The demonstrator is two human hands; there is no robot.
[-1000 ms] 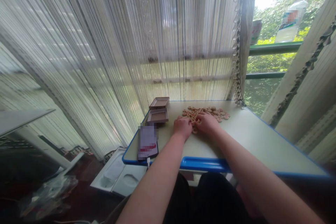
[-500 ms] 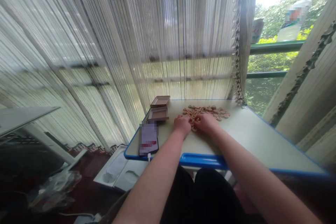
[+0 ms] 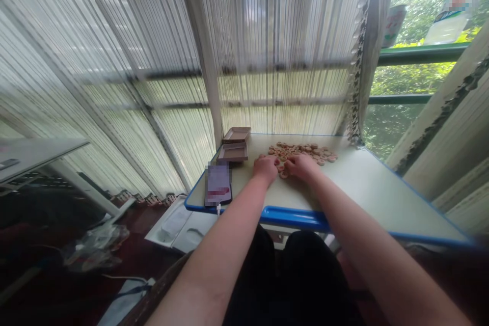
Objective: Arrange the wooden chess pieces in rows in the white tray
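Many small, round wooden pieces [image 3: 311,147], like Chinese chess discs, lie in a loose heap on the pale tabletop. My left hand [image 3: 266,168] is at the heap's left front side, its fingers curled and pinched at a wooden piece. Just to its right, my right hand [image 3: 301,167] bends its fingers in the same way at the near edge of the heap. Between the two hands a wooden disc [image 3: 283,174] lies on the table. The fingertips partly cover the pieces they touch.
A shallow open box [image 3: 234,153] and a similar tray [image 3: 237,135] stand at the table's back left. Nearer lies a phone [image 3: 218,183] with a white cable [image 3: 219,209]. A blue edge [image 3: 294,216] rims the table [image 3: 374,193]; curtains [image 3: 282,86] hang behind.
The camera view has tilted down and turned slightly left, so the scene sits higher and most of it a little further right. Both hands stay close together at the pieces.
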